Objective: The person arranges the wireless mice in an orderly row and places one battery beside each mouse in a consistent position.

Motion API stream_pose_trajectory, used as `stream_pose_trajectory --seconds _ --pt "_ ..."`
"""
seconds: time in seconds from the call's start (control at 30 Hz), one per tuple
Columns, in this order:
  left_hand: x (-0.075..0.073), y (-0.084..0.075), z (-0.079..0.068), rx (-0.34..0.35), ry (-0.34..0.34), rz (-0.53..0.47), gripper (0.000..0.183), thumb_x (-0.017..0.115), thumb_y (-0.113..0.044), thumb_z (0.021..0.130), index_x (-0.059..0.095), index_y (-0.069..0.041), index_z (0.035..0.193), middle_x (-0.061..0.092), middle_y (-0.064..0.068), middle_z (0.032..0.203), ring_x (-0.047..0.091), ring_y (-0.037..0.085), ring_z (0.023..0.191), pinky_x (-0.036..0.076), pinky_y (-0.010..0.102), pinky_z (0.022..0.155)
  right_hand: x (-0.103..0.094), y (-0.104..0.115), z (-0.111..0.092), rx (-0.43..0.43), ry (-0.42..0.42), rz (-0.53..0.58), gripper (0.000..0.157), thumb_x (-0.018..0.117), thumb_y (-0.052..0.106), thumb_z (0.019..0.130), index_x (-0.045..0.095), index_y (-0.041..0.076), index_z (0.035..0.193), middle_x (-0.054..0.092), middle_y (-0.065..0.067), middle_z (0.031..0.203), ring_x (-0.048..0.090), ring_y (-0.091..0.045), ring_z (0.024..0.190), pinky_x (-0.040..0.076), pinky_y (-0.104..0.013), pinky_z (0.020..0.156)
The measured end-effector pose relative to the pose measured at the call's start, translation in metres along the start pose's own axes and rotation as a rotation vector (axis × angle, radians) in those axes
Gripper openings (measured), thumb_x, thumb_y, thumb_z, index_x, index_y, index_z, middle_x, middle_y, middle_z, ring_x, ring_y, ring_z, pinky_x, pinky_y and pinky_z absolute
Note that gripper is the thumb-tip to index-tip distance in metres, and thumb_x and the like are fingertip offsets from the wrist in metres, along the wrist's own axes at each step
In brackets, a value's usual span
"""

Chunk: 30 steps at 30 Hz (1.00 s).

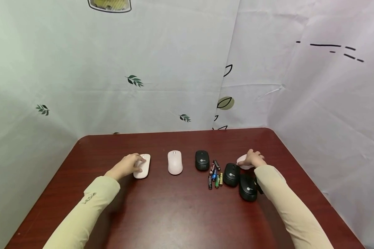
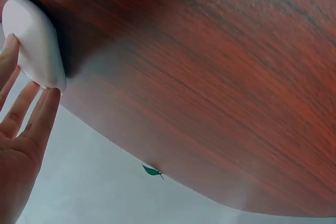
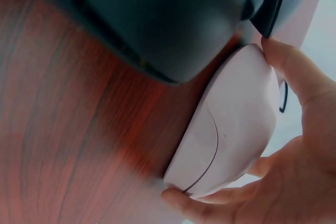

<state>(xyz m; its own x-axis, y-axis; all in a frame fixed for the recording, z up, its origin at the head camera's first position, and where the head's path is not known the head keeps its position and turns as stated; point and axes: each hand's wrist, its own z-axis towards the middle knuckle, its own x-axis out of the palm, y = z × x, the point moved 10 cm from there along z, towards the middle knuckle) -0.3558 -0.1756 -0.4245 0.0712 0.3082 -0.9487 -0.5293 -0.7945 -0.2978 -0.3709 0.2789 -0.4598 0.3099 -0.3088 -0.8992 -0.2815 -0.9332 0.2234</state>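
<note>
In the head view my left hand (image 1: pixel 126 166) lies at the left side of a white computer mouse (image 1: pixel 145 166) on the table. The left wrist view shows the thumb on one face of that mouse (image 2: pixel 34 40) and the other fingertips along its lower edge. My right hand (image 1: pixel 253 159) grips a pale pinkish-white mouse (image 1: pixel 242 159) at the far right. In the right wrist view the fingers span this mouse (image 3: pixel 236 119), with fingertips at both ends. A black mouse (image 1: pixel 231 174) sits just left of it, and another black mouse (image 1: pixel 247 187) is nearer the front.
Between the hands stand a white mouse (image 1: pixel 175 162) and a third black mouse (image 1: pixel 202 160). Several small batteries (image 1: pixel 217 181) lie in a cluster beside the black mice. The reddish-brown table (image 1: pixel 174 214) backs onto a pale cloth wall (image 1: pixel 162 69).
</note>
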Motion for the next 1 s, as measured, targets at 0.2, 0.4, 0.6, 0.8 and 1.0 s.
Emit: stream_pose_trajectory --seconds 0.2,0.4,0.6,0.8,1.0 --pt "0.003 0.0 0.002 0.0 0.031 0.017 0.032 0.078 -0.008 0.072 0.07 0.005 0.1 0.066 0.02 0.102 0.062 0.037 0.096 0.051 0.045 0.081 0.0 0.001 0.002 -0.005 -0.014 -0.022 0.092 0.067 0.038 0.081 0.019 -0.022 0.131 0.03 -0.047 0.123 0.035 -0.062 0.116 0.034 -0.063 0.098" --pt "0.005 0.004 0.003 -0.031 0.068 -0.001 0.032 0.078 -0.008 0.074 0.07 0.005 0.102 0.064 0.021 0.104 0.061 0.036 0.097 0.051 0.043 0.08 -0.004 0.004 0.001 -0.023 -0.046 -0.034 0.089 0.068 0.04 0.08 0.025 -0.021 0.128 0.035 -0.045 0.118 0.039 -0.058 0.112 0.036 -0.061 0.096" --pt "0.005 0.005 0.003 -0.042 0.079 0.0 0.034 0.078 -0.01 0.074 0.07 0.005 0.104 0.063 0.021 0.105 0.062 0.033 0.095 0.051 0.04 0.076 -0.008 0.006 -0.001 -0.049 -0.078 -0.036 0.088 0.069 0.039 0.079 0.027 -0.022 0.126 0.035 -0.045 0.117 0.04 -0.059 0.108 0.038 -0.06 0.092" --pt "0.004 0.006 0.003 -0.033 0.064 0.009 0.034 0.078 -0.009 0.073 0.07 0.005 0.103 0.064 0.022 0.106 0.062 0.034 0.095 0.051 0.041 0.076 -0.011 0.007 0.0 -0.072 -0.101 0.0 0.085 0.07 0.038 0.079 0.029 -0.02 0.125 0.035 -0.044 0.117 0.038 -0.057 0.108 0.041 -0.06 0.089" --pt "0.005 0.005 0.003 -0.019 0.059 0.018 0.034 0.078 -0.009 0.073 0.07 0.005 0.103 0.063 0.02 0.103 0.062 0.033 0.093 0.051 0.041 0.076 -0.02 0.005 0.001 -0.093 -0.153 0.039 0.081 0.073 0.036 0.077 0.032 -0.018 0.122 0.035 -0.043 0.115 0.036 -0.055 0.107 0.043 -0.058 0.085"
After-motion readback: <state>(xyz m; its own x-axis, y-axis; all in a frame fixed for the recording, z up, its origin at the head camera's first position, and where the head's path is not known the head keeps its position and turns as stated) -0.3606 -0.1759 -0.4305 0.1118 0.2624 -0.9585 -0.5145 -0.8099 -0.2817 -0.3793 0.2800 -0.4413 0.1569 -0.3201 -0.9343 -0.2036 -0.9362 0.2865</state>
